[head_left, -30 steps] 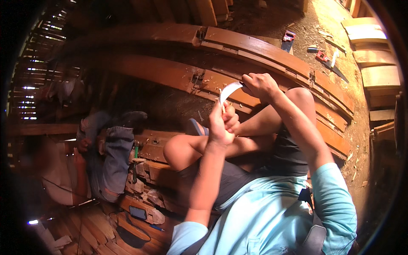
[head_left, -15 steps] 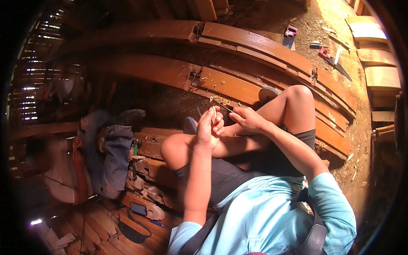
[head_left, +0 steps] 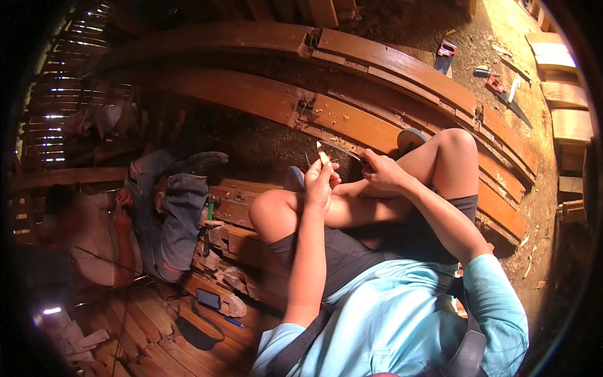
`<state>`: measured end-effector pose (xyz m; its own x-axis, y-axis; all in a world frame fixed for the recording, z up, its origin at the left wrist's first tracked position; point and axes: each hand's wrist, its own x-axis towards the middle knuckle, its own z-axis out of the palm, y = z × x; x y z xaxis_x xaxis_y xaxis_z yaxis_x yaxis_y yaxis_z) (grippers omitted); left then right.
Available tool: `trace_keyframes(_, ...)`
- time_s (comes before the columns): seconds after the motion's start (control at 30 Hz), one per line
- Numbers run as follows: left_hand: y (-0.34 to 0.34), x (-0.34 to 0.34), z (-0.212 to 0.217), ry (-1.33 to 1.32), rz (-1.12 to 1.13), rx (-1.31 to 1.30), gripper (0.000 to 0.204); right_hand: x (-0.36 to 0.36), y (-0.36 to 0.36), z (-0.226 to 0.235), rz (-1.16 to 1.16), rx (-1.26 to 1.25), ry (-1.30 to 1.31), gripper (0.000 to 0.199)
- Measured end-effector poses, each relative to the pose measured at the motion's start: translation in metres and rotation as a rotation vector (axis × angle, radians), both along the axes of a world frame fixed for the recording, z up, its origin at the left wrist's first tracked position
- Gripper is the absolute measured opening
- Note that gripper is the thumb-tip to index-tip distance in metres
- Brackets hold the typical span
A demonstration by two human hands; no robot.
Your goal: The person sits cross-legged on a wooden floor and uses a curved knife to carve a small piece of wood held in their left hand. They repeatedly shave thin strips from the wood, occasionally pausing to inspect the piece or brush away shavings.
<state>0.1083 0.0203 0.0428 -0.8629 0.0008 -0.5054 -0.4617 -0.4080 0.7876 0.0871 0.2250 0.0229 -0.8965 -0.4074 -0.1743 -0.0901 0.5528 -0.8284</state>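
One small pale sliver (head_left: 321, 152) pinched in the left hand (head_left: 319, 182); right hand (head_left: 380, 173) grips one dark blade (head_left: 347, 153).

Dirt floor (head_left: 496, 38) strewn with wood chips, long curved wooden beams (head_left: 389, 63) lying across it, red-handled saw (head_left: 445, 55) and small hand tools (head_left: 496, 81) near the beams, pale wooden blocks (head_left: 565, 94) at right, plank floor (head_left: 144, 327) at lower left carrying a dark phone (head_left: 208, 298) and blue pen (head_left: 233, 322)

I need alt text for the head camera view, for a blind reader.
A seated person's left hand pinches a small pale sliver while the right hand holds a thin dark blade to it, above long curved wooden planks. Another person sits at left.
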Motion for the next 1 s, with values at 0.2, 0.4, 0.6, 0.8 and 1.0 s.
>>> trace_keyframes(0.2,0.003,-0.028,-0.025,-0.088,-0.06,0.188,0.028,-0.026,0.003,-0.002,-0.376,-0.361,-0.64,0.035)
trace_keyframes(0.4,0.016,-0.087,-0.039,-0.054,-0.088,0.066,0.025,-0.031,0.015,0.013,-0.474,-0.453,-0.782,0.043)
trace_keyframes(0.6,-0.004,-0.083,-0.075,-0.203,0.033,-0.058,0.014,-0.021,-0.001,0.003,-0.361,-0.203,-0.489,0.055)
trace_keyframes(0.8,0.013,-0.083,-0.08,-0.239,0.086,-0.079,0.01,-0.011,-0.006,-0.024,-0.099,-0.152,0.077,0.051)
trace_keyframes(1.0,0.009,-0.081,-0.079,-0.223,0.174,0.018,0.019,-0.012,-0.013,-0.022,-0.213,0.229,-0.083,0.042)
